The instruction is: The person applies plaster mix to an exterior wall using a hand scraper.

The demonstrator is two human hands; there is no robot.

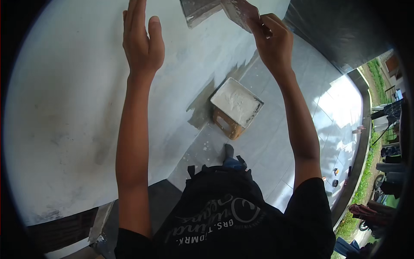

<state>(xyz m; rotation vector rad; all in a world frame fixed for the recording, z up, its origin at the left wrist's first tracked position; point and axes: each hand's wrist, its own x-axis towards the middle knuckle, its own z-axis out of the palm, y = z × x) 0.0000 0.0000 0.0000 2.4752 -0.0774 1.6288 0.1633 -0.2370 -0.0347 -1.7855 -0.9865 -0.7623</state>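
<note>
My left hand is raised flat by the white wall, fingers straight and thumb apart, holding nothing; whether it touches the wall I cannot tell. My right hand is closed on a paste-smeared scraper at the top of the view. Beside that, a flat grey-coated blade or plate is partly cut off by the upper edge. Below and between my arms, a square tray of white paste rests on a brown box-like support.
Grey tiled floor with paste spots runs along the wall. My foot stands near the box. A dark panel is at upper right. A low ledge edges the floor, with hanging clothes, grass and small items at the right.
</note>
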